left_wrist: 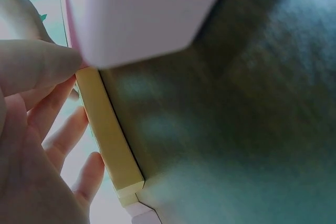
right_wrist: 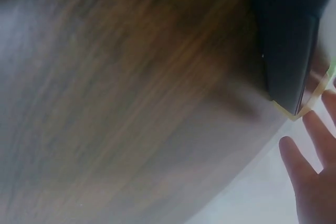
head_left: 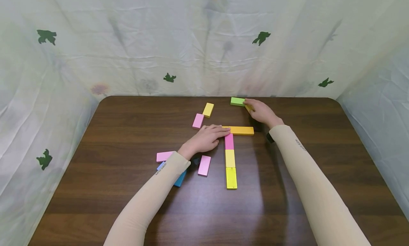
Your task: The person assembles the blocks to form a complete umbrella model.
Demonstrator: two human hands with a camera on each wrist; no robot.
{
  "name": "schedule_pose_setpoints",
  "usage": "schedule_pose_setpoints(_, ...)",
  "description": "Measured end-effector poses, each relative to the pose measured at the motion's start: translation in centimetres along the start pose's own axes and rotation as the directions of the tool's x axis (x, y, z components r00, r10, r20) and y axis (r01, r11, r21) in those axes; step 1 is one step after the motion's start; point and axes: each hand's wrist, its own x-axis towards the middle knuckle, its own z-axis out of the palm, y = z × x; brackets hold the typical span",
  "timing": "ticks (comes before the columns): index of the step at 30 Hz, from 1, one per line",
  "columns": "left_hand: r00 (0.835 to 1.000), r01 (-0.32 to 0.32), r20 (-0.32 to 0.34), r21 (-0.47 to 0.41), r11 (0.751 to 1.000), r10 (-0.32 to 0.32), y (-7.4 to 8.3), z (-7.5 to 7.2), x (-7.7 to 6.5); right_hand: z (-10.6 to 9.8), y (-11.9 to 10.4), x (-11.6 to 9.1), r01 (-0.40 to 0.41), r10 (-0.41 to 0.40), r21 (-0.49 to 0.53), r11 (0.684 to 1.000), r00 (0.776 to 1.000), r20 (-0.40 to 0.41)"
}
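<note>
You look to be partway through lining up rectangular blocks end to end, with both hands busy at them. Your left hand (head_left: 206,137) has its fingers straight and a little apart, tips at the left end of the orange bar (head_left: 241,131), which lies across the top of a column. Your right hand (head_left: 262,113) is near the far edge of the table (head_left: 345,150), fingertips over a yellowish block (head_left: 249,108) next to the green block (head_left: 238,101); whether you pinch it or only touch it, I cannot tell. The next move seems to call for a steady left hand and a light touch with your right, so the green block isn't knocked.

By count, you have four pink ones: the column's pink block (head_left: 229,141) just below the bar, the far pink block (head_left: 198,121), the near pink block (head_left: 204,165) and the left pink block (head_left: 164,156). Yellow makes three, besides the one at your right hand: the pale yellow block (head_left: 230,158) and bright yellow block (head_left: 231,178) in the column, plus the far yellow block (head_left: 208,110). There is one green, and at least one orange (your fingers hide the bar's left end). Blue pieces (head_left: 180,179) show on both sides of your left sleeve (head_left: 143,200), perhaps one block, perhaps two
</note>
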Motion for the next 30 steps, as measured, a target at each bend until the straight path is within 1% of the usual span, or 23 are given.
schedule_pose_setpoints(5, 1.000, 0.001, 0.000, -0.001, 1.000, -0.001, 0.0, 0.0, 0.0, -0.4, 0.4, -0.4, -0.004, 0.004, 0.028, 1.000, 1.000, -0.009)
schedule_pose_setpoints(11, 1.000, 0.007, 0.002, 0.000, 1.000, -0.007, 0.0, -0.1, 0.1, -0.6, 0.9, -1.7, 0.013, -0.013, 0.035, 0.999, 1.000, -0.013)
schedule_pose_setpoints(14, 1.000, 0.013, 0.009, 0.005, 1.000, -0.013, 0.0, -0.1, 0.1, -0.6, 1.0, -2.4, 0.024, -0.025, 0.036, 0.999, 1.000, 0.006)
schedule_pose_setpoints(20, 1.000, 0.015, 0.008, 0.004, 1.000, -0.015, 0.0, -0.1, -0.1, -0.3, 1.1, -3.0, -0.012, 0.009, 0.040, 0.999, 0.998, 0.066)
schedule_pose_setpoints(25, 1.000, 0.001, -0.001, 0.001, 1.000, -0.001, 0.0, 0.1, -0.1, -0.3, 1.1, -3.1, -0.029, 0.025, 0.048, 0.998, 0.997, 0.069)
schedule_pose_setpoints(30, 1.000, -0.002, -0.001, 0.006, 1.000, 0.002, 0.1, 0.2, 0.0, -0.3, 1.3, -3.3, -0.011, 0.007, 0.048, 0.999, 0.998, 0.070)
